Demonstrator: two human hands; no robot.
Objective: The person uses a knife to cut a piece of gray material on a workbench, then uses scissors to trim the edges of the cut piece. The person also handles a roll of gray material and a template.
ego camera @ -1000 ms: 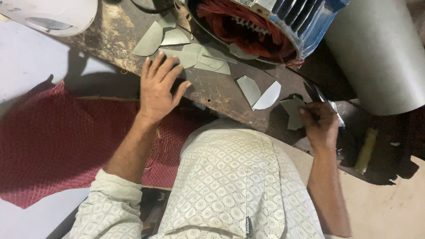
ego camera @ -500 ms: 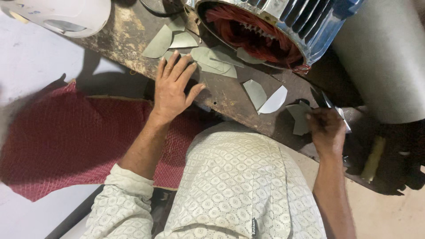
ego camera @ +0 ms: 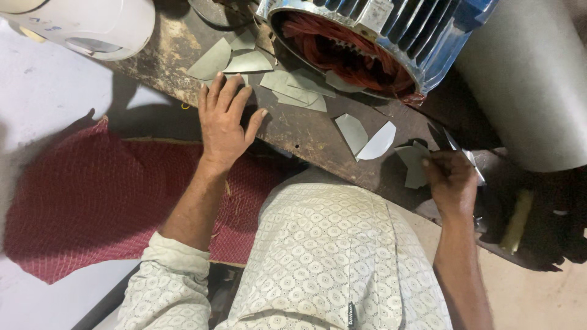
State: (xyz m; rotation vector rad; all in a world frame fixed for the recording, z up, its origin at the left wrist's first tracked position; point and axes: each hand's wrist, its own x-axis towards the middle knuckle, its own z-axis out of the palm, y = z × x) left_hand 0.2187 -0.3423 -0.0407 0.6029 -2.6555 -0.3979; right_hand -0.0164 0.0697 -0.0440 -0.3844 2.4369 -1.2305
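Insulation paper handled at a motor stator.

The left hand [ego camera: 225, 122] is laid flat, fingers spread wide, on the worn bench [ego camera: 306, 131] at upper centre, beside grey paper cut-outs [ego camera: 292, 88]. The right hand [ego camera: 451, 180], centre right, is closed on one paper piece [ego camera: 413, 160] and apparently scissors [ego camera: 455, 145]. The paper is judged light, thin and easily creased; edges are best pinched. A small grey plate is seen on the blue motor [ego camera: 391, 36].

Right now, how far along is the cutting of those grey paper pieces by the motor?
Done: many cut grey pieces lie on the worn bench beside the open motor, two more nearer its edge. In hand: the right hand grips scissors at another piece; the left hand rests flat on the bench. Left: no piece can be seen fitted among the copper windings.
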